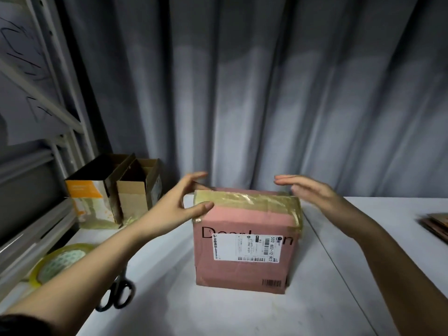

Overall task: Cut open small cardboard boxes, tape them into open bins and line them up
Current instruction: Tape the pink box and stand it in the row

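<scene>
A pink box (244, 241) stands near the middle of a white table (339, 275), in front of a grey curtain (242, 81). The top of the box is covered with a wide band of yellowish tape (247, 201), which also goes down its right side. On the front face there is dark printed lettering, partly covered by a white label (247, 248), and a barcode (271, 283) sits low at the right corner. The left hand (174, 202) holds the upper left corner of the box: its thumb lies on the front edge of the tape and its fingers reach over the top toward the back edge. The right hand (312, 190) is above the right end of the box top with the fingers straight and close together, palm turned to the left; I cannot tell if it touches the box. At the back left of the table two open bins (116, 190) stand side by side, touching each other, beside a metal rack (48, 105). A tape roll (58, 263) lies at the left edge, and scissors (118, 294) lie just beside it, partly hidden under the left forearm. At the far right edge there is a stack of flat cardboard (436, 225).
</scene>
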